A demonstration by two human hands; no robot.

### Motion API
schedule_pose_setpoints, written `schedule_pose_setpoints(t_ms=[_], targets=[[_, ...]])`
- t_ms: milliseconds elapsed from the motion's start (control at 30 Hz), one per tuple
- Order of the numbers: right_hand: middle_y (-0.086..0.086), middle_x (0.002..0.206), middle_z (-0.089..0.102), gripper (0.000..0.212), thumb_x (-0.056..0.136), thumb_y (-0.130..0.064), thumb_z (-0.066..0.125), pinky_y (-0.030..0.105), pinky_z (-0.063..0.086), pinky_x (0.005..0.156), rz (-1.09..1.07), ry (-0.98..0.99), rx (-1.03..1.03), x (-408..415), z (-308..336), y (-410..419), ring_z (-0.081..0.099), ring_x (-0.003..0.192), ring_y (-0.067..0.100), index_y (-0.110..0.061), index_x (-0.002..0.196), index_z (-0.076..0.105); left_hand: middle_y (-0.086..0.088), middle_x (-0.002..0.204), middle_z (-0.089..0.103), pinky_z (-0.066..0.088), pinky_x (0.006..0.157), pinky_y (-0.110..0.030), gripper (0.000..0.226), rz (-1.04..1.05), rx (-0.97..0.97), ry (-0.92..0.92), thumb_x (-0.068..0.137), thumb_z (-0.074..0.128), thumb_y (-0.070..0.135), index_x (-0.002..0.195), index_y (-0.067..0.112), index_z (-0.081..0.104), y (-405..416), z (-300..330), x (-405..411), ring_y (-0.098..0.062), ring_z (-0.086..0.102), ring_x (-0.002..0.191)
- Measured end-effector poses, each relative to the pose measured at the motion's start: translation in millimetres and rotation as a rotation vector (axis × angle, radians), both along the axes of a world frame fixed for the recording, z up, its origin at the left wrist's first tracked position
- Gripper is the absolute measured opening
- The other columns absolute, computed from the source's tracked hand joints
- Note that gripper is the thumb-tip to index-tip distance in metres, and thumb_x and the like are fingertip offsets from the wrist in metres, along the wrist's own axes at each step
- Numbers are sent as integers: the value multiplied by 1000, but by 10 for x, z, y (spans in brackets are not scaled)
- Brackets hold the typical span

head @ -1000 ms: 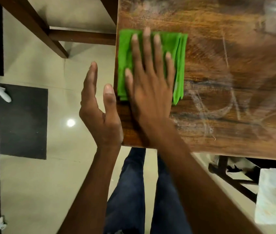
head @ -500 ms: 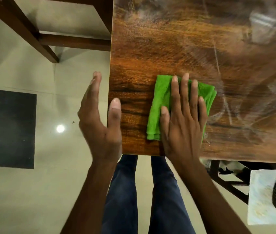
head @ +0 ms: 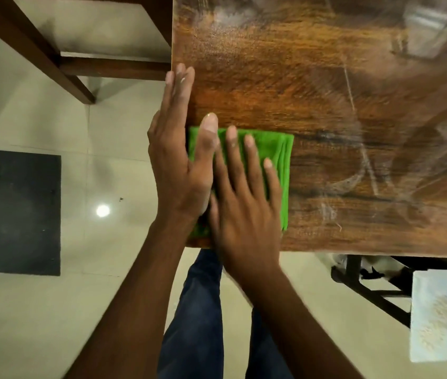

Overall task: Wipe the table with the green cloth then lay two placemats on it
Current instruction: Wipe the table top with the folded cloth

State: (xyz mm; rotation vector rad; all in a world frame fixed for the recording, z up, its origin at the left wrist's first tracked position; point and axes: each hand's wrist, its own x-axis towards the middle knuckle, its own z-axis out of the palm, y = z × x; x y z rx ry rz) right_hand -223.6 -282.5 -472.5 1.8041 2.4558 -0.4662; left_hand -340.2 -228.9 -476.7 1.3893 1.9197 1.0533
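Green folded cloth [head: 277, 151], glossy wood-grain table [head: 312, 86] — smeared

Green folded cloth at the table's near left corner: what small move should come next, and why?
Probably sweep the green folded cloth off the wooden table's left edge toward the left hand standing along that edge; the right hand lies flat on the cloth, apparently herding crumbs.

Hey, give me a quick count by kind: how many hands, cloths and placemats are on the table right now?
Hands: 2, the left hand at the edge of the table and the right hand flat on the cloth.
Green cloth: 1.
Placemats: 0 on the table.
Total: 3.
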Motion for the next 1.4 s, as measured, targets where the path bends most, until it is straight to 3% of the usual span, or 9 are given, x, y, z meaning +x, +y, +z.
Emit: schedule_pose_setpoints(t_ms=[133,300,367,533,867,1167,1300,1400], targets=[[-1,179,-2,64,114,-41,26,48,15,133,-53,13,5,171,3,-235,-2,165,18,-23,171,3,-11,173,31,21,130,-51,60,-75,-20,152,111,35,32,163,5,35,4,-11,11,-21,20,164],[0,179,4,66,113,-41,32,48,15,132,-245,29,77,625,-1,246,0,165,16,-20,171,10,-6,179,8,12,132,-51,64,-279,-187,672,113,19,42,171,14,12,31,-96,127,-19,4,166],[1,179,6,65,114,-44,29,47,14,132,-221,24,125,676,-43,612,1,165,17,-19,171,11,-6,180,0,11,133,-50,66,-305,-235,771,114,17,45,171,15,4,31,-121,137,-19,-1,166],[4,179,8,63,115,-48,20,47,13,132,-144,-23,173,708,-82,1231,5,166,21,-19,171,11,-6,179,-2,11,133,-49,67,-295,-242,783,113,18,45,171,16,0,28,-133,154,-18,-3,166],[2,179,2,66,112,-43,28,56,21,130,-137,-14,11,973,58,-50,3,166,22,-19,171,9,-5,179,-3,11,132,-49,67,-316,-261,794,114,17,45,171,15,0,33,-115,136,-19,-4,166],[-2,179,3,66,112,-45,30,52,17,131,-172,37,33,951,20,135,1,165,17,-22,171,10,-11,179,-5,8,133,-50,73,-342,-242,812,112,19,50,171,11,0,144,-141,148,-23,-5,166],[-2,179,3,66,113,-48,28,49,13,132,-147,46,66,979,-9,390,-1,165,16,-23,171,9,-13,179,3,7,133,-52,71,-353,-167,820,113,17,49,170,9,6,393,-158,52,-24,2,166],[-1,179,1,66,114,-49,26,49,11,132,-114,39,94,1031,-42,658,-2,165,16,-23,171,5,-14,174,25,9,132,-48,65,-251,-109,651,113,17,46,166,9,25,738,-150,-198,-24,20,163]])
